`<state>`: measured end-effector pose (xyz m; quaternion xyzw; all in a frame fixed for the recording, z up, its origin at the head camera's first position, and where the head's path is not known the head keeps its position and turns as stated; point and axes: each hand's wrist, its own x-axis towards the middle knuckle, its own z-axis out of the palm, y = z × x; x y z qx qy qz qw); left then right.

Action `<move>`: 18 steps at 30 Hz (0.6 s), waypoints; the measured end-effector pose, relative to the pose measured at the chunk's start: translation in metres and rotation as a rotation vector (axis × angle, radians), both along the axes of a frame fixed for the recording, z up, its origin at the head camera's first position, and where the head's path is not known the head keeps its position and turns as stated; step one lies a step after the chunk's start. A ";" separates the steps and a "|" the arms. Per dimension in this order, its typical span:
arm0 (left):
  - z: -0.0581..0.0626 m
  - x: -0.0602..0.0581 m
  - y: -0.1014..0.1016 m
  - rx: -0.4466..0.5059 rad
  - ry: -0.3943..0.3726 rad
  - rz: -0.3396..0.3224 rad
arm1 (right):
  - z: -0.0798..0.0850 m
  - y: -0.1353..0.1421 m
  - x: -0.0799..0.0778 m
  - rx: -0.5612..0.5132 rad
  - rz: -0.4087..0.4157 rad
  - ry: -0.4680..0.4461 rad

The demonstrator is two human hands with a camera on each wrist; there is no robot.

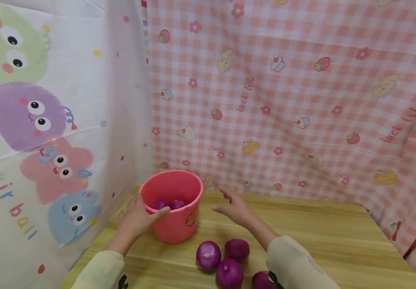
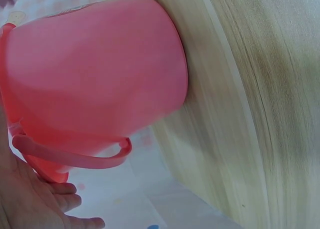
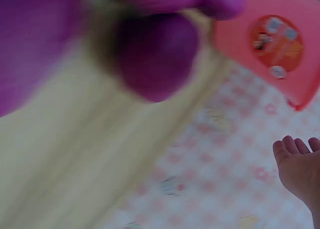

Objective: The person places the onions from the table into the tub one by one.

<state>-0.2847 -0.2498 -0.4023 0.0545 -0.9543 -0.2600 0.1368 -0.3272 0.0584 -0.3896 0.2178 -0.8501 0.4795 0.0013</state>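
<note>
A pink bucket (image 1: pixel 174 228) stands upright at the left of the wooden table, with red onions (image 1: pixel 177 204) visible inside. My left hand (image 1: pixel 135 218) rests against its left rim, thumb along the front edge. In the left wrist view, the fingers (image 2: pixel 67 201) of that hand extend loosely past the rim, near the bucket's hanging handle (image 2: pixel 75 155). My right hand (image 1: pixel 238 209) is in the air to the right of the bucket, fingers spread and holding nothing. Below it on the table lie several red onions (image 1: pixel 208 255), one partly hidden by the right sleeve.
A pink checked cloth (image 1: pixel 283 100) hangs behind the table (image 1: pixel 301 224). At the left hangs a white cloth (image 1: pixel 121 100) printed with cartoon figures, close beside the bucket. Wood surface extends to the right of the right arm.
</note>
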 end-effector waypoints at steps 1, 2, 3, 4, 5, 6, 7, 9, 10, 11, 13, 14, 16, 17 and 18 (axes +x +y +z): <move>0.000 0.000 0.000 0.000 0.002 -0.002 | -0.007 0.009 0.002 0.007 -0.005 -0.010; 0.001 0.001 0.000 -0.002 0.002 -0.003 | -0.014 0.018 0.006 0.022 -0.016 -0.030; 0.001 0.001 0.000 -0.004 0.002 -0.004 | -0.020 0.027 0.008 0.031 -0.024 -0.043; 0.001 0.001 -0.001 -0.003 0.000 -0.003 | -0.027 0.035 0.011 0.037 -0.030 -0.060; 0.001 0.002 -0.001 -0.005 -0.005 0.000 | -0.032 0.042 0.014 0.037 -0.033 -0.073; 0.002 0.002 -0.002 -0.004 -0.010 0.001 | -0.037 0.050 0.017 0.033 -0.032 -0.086; 0.002 0.002 -0.003 -0.004 -0.015 0.003 | -0.042 0.057 0.020 0.022 -0.028 -0.103; 0.002 0.002 -0.003 -0.004 -0.024 0.006 | -0.051 0.071 0.027 0.005 -0.018 -0.124; 0.002 0.003 -0.003 -0.006 -0.027 0.009 | -0.054 0.077 0.031 0.002 -0.012 -0.138; 0.003 0.003 -0.003 -0.007 -0.029 0.010 | -0.058 0.084 0.034 -0.001 0.000 -0.145; 0.003 0.002 -0.003 -0.008 -0.029 0.011 | -0.065 0.098 0.043 0.005 0.025 -0.160; 0.003 0.002 -0.002 -0.009 -0.027 0.009 | -0.068 0.106 0.047 0.011 0.041 -0.168; 0.003 0.002 -0.001 -0.015 -0.026 0.009 | -0.074 0.119 0.056 0.019 0.079 -0.190; 0.003 0.002 -0.001 -0.016 -0.026 0.008 | -0.078 0.126 0.061 0.023 0.101 -0.200; 0.003 0.002 0.000 -0.018 -0.029 0.008 | -0.081 0.132 0.065 0.026 0.124 -0.215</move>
